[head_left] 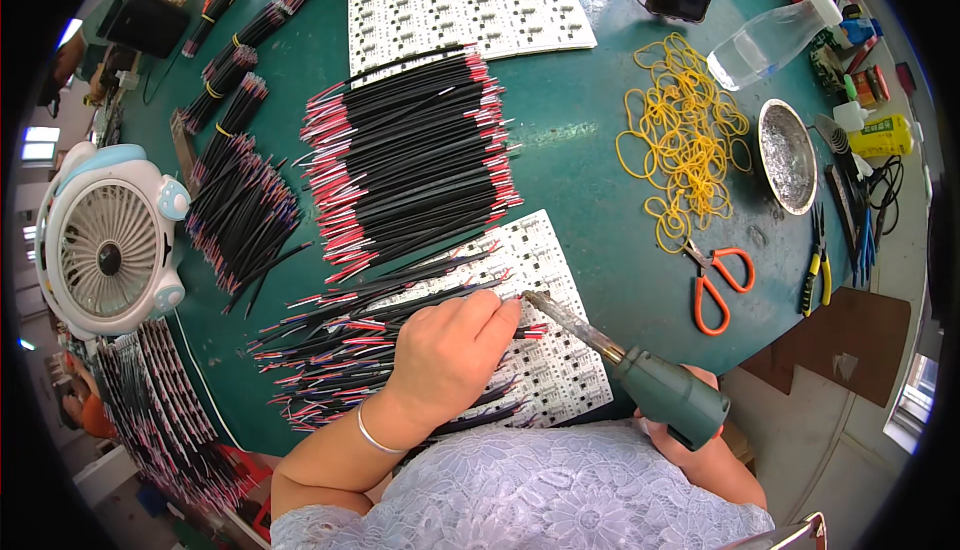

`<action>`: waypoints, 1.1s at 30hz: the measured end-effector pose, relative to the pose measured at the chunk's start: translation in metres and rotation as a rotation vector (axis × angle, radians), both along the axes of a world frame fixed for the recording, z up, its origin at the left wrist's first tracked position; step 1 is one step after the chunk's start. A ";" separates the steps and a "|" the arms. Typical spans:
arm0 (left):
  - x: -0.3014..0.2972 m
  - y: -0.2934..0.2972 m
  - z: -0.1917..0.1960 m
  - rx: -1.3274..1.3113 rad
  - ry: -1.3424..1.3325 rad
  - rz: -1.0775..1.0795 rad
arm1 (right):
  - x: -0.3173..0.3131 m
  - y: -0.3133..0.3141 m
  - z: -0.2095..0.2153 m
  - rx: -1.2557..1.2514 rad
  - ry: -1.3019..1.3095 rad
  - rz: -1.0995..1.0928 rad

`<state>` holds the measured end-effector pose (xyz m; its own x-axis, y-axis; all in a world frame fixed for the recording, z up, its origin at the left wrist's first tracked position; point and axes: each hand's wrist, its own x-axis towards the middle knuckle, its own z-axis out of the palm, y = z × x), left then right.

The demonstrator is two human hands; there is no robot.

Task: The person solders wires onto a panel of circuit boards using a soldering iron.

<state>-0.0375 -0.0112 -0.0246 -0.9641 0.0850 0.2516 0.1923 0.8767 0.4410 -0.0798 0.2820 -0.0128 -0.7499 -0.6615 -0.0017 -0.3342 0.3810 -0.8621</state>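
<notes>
My left hand (445, 350) is closed in a pinch above a white circuit board panel (572, 375), its fingertips on a thin wire whose end barely shows. My right hand (697, 460) grips a green-handled soldering iron (668, 392) from below, partly hidden by the handle. The iron's metal tip slants up and left, right beside my left fingertips. Many black-sleeved wires (330, 350) with red and white ends lie over the panel's left part, passing under my left hand.
A wire stack (420, 150) and another panel (470, 0) lie ahead. At right are yellow rubber bands (690, 135), orange-handled cutters (708, 290), a metal bowl (788, 155), pliers (817, 265) and a clear bottle (770, 45). A white fan (110, 240) and wire bundles (240, 220) stand left.
</notes>
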 end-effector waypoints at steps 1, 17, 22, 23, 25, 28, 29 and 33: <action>0.000 0.000 0.000 0.001 0.001 0.000 | -0.002 0.000 0.002 0.028 0.012 0.030; -0.001 -0.002 0.002 0.008 0.005 -0.011 | -0.001 -0.001 0.012 0.057 0.073 0.023; -0.002 -0.002 0.002 0.022 0.007 -0.011 | 0.000 0.000 0.010 0.078 0.040 0.025; -0.001 -0.002 0.002 0.022 0.005 -0.008 | -0.003 -0.003 0.012 0.067 0.027 0.076; -0.001 -0.002 0.001 0.018 0.000 -0.006 | 0.002 0.002 0.008 0.096 0.051 0.058; -0.001 -0.002 0.001 0.010 -0.008 -0.005 | 0.008 0.007 0.003 0.126 0.075 0.026; -0.001 -0.002 0.001 0.009 -0.012 -0.008 | 0.008 0.008 0.002 0.129 0.075 0.010; -0.001 -0.002 0.002 0.002 -0.026 -0.011 | 0.003 0.003 0.012 0.018 0.049 0.026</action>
